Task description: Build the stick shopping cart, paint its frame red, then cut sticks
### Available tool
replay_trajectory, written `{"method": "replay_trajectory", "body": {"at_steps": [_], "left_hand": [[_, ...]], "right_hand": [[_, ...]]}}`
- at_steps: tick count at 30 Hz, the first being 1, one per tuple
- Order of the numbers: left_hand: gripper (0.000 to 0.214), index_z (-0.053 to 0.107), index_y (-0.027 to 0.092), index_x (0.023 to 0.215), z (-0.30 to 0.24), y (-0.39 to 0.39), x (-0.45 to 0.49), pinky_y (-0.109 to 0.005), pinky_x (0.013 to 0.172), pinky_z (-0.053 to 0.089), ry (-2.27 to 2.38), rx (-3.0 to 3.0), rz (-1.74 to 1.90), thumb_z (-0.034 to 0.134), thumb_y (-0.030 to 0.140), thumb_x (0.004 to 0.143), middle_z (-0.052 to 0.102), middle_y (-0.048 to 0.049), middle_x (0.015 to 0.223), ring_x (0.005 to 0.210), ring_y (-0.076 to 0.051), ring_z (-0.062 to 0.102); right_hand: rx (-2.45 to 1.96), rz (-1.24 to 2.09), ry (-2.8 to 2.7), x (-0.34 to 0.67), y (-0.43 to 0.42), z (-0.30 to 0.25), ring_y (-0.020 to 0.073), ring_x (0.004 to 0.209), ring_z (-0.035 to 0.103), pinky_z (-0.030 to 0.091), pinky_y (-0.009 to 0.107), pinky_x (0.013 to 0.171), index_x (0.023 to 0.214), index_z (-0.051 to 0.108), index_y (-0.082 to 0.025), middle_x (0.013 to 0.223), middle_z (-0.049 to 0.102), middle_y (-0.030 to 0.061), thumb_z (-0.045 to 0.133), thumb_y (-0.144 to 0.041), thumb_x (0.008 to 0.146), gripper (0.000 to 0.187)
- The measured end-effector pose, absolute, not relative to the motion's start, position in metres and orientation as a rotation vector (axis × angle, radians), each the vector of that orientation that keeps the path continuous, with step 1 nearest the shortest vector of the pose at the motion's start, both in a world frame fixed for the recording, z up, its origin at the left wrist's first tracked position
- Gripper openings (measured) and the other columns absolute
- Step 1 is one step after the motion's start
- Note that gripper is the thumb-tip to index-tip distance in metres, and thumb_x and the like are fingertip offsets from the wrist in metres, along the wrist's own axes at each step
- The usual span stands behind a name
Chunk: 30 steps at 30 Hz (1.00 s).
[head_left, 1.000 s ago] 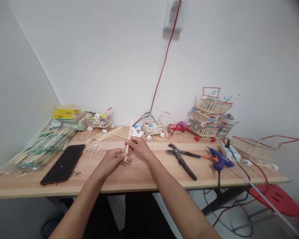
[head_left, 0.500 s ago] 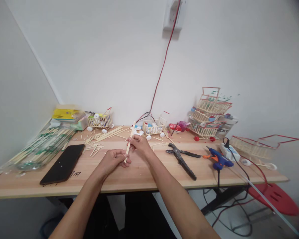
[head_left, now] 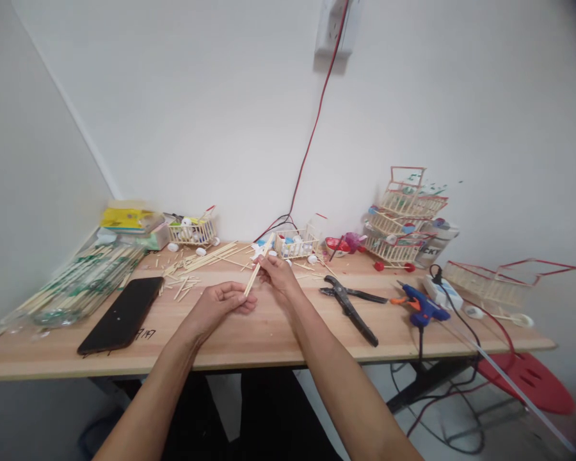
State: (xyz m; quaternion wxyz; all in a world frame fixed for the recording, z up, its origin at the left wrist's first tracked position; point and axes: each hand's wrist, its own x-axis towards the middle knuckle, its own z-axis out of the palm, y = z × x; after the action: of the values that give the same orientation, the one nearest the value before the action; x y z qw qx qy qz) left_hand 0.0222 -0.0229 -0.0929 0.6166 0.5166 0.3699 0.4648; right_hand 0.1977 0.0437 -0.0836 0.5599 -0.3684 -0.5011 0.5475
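Both my hands hold a thin wooden stick (head_left: pixel 260 261) above the middle of the wooden table (head_left: pixel 249 336). My left hand (head_left: pixel 221 305) pinches its lower end, fingers curled. My right hand (head_left: pixel 279 276) grips it higher up, fingers closed round it. The stick leans up and to the right, its tip near a small stick-built cart (head_left: pixel 295 244).
A black phone (head_left: pixel 122 314) lies at left beside a bag of sticks (head_left: pixel 77 286). Loose sticks (head_left: pixel 199 261) lie behind my hands. Black pliers (head_left: pixel 349 305) and a blue glue gun (head_left: pixel 420 307) lie at right, with stacked stick carts (head_left: pixel 403 221) behind.
The stick has tilted further to the right and its top has dropped. My right hand has slid a little right and away; my left hand has barely moved.
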Motion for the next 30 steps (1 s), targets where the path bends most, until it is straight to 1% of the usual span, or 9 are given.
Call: {"method": "replay_trajectory", "body": {"at_steps": [5, 11, 20, 23, 26, 30], "left_hand": [[0.044, 0.068, 0.014, 0.088, -0.091, -0.021, 0.022, -0.035, 0.076, 0.058, 0.91, 1.203, 1.143, 0.089, 0.042, 0.062, 0.079, -0.0111, 0.08, 0.07, -0.021, 0.074], [0.046, 0.067, 0.014, 0.084, -0.086, -0.021, 0.019, -0.032, 0.069, 0.057, 0.953, 1.167, 1.312, 0.09, 0.044, 0.058, 0.078, -0.0078, 0.073, 0.063, -0.018, 0.07], [0.042, 0.07, 0.014, 0.08, -0.09, -0.014, 0.015, -0.03, 0.068, 0.054, 1.071, 1.102, 1.493, 0.088, 0.042, 0.056, 0.074, -0.006, 0.069, 0.061, -0.016, 0.066], [0.043, 0.069, 0.013, 0.08, -0.092, -0.011, 0.013, -0.029, 0.068, 0.053, 1.075, 1.039, 1.552, 0.089, 0.04, 0.053, 0.073, -0.005, 0.068, 0.062, -0.015, 0.065], [0.043, 0.069, 0.013, 0.08, -0.094, -0.01, 0.01, -0.028, 0.067, 0.053, 1.073, 0.995, 1.586, 0.089, 0.038, 0.052, 0.073, -0.0046, 0.068, 0.061, -0.014, 0.065], [0.04, 0.069, 0.013, 0.079, -0.095, -0.008, 0.009, -0.028, 0.068, 0.053, 1.09, 0.983, 1.606, 0.088, 0.036, 0.052, 0.073, -0.0049, 0.068, 0.061, -0.014, 0.065]], "right_hand": [[-0.846, 1.322, -1.124, 0.197, 0.042, -0.082, 0.0097, 0.058, 0.061, 0.04, 0.019, 0.05, 0.077, 0.069, -0.017, 0.067, 0.068, 0.0006, 0.081, -0.059, 0.061, 0.046], [-0.851, 1.336, -1.057, 0.2, 0.045, -0.081, 0.0103, 0.06, 0.064, 0.042, 0.019, 0.049, 0.074, 0.068, -0.017, 0.068, 0.068, 0.0003, 0.085, -0.056, 0.057, 0.045], [-0.884, 1.308, -1.041, 0.196, 0.044, -0.081, 0.0116, 0.062, 0.066, 0.046, 0.019, 0.05, 0.074, 0.071, -0.015, 0.068, 0.069, 0.0015, 0.086, -0.048, 0.059, 0.039], [-0.918, 1.263, -1.015, 0.198, 0.046, -0.081, 0.0116, 0.063, 0.067, 0.048, 0.019, 0.05, 0.075, 0.07, -0.016, 0.072, 0.07, 0.0015, 0.085, -0.046, 0.061, 0.036], [-0.96, 1.209, -0.988, 0.201, 0.048, -0.082, 0.0109, 0.062, 0.066, 0.049, 0.019, 0.051, 0.077, 0.068, -0.017, 0.07, 0.069, 0.0007, 0.083, -0.047, 0.066, 0.035], [-1.02, 1.169, -1.007, 0.201, 0.048, -0.083, 0.0113, 0.059, 0.065, 0.049, 0.021, 0.049, 0.072, 0.064, -0.017, 0.071, 0.07, 0.003, 0.08, -0.05, 0.07, 0.036]]}}
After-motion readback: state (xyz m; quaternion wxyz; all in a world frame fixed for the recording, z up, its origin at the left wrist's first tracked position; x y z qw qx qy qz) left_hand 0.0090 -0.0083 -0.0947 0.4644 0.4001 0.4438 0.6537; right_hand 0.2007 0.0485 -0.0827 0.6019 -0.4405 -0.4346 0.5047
